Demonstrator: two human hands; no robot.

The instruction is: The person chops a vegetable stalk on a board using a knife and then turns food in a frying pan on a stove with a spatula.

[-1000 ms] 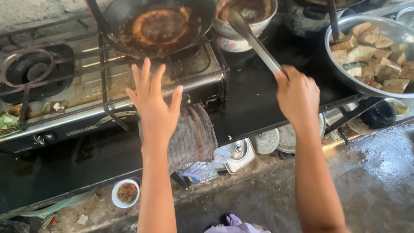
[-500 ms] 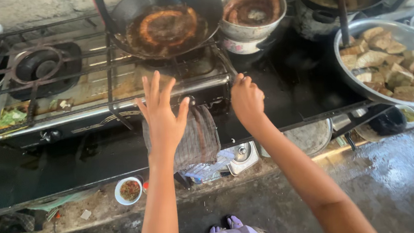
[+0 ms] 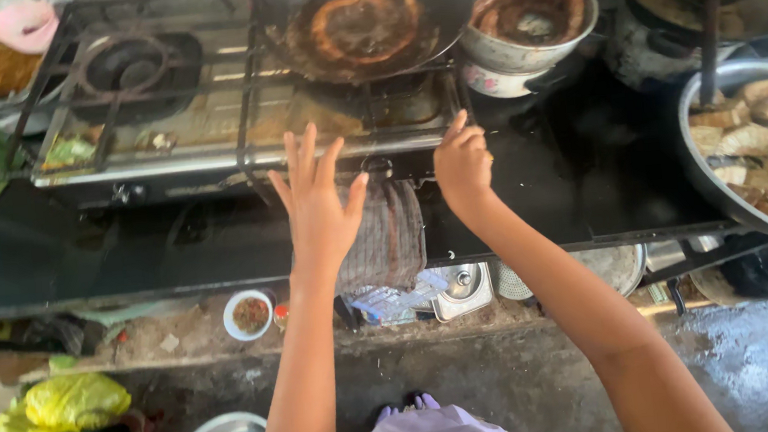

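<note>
l hand point(image 3: 319, 214) fingers spread, r hand point(image 3: 463, 165) curled at stove point(image 3: 238, 136) front, black counter point(image 3: 585, 180).

The right hand point(image 3: 463, 165) has let go of the ladle and dropped to the stove's point(image 3: 238, 136) front edge.

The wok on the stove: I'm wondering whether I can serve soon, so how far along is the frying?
The wok holds only dark oil, and fried pieces fill the big bowl, so a batch looks done. The right hand is at the stove front edge, perhaps at a knob; the left hand hovers open over a hanging cloth. Nothing is frying.
</note>
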